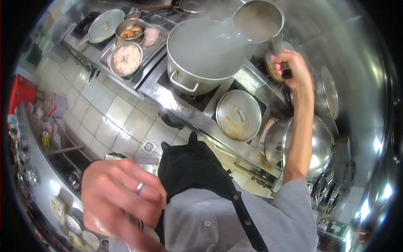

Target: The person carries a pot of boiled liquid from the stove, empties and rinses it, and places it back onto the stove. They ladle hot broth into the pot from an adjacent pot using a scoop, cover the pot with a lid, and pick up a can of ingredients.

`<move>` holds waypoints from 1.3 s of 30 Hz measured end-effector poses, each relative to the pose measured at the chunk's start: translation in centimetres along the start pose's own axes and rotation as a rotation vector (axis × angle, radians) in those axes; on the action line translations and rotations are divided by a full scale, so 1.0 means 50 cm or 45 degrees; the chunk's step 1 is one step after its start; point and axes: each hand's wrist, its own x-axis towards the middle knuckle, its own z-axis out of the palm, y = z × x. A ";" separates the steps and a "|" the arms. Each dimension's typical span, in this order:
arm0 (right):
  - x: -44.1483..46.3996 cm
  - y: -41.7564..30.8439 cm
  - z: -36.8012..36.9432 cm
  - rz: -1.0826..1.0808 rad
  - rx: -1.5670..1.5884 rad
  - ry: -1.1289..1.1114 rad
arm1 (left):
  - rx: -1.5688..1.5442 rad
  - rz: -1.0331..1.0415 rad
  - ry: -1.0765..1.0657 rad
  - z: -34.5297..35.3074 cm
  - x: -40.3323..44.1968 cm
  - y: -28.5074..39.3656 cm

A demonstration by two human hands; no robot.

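At the upper right my right hand [291, 69] is closed round the dark handle of a metal saucepan [258, 21], which holds brownish liquid. The saucepan is tilted over the right rim of a large steaming stockpot [182, 75], and liquid runs from its lip into the pot. My left hand [121, 193], wearing a ring, is close to the camera at the lower left with its fingers curled in. Whatever it may hold is hidden. A flat metal lid [238, 116] with food stains lies on the stove in front of the stockpot.
Left of the stockpot are a bowl of rice [126, 59], a bowl of orange food [130, 30] and a pan lid [105, 26]. A large shiny domed pot [312, 147] stands at the right. A shelf with dishes [46, 185] runs along the lower left.
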 end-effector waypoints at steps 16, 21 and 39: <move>-0.047 0.141 0.110 -0.758 -1.210 0.305 | -0.069 -1.852 1.118 0.128 -0.745 -0.410; -0.039 0.179 0.078 -0.540 -0.763 0.459 | 0.444 -2.237 0.374 0.273 -1.034 -0.541; -0.106 0.027 -0.239 -0.355 0.738 0.167 | 0.463 -2.029 0.300 0.305 -1.120 -0.645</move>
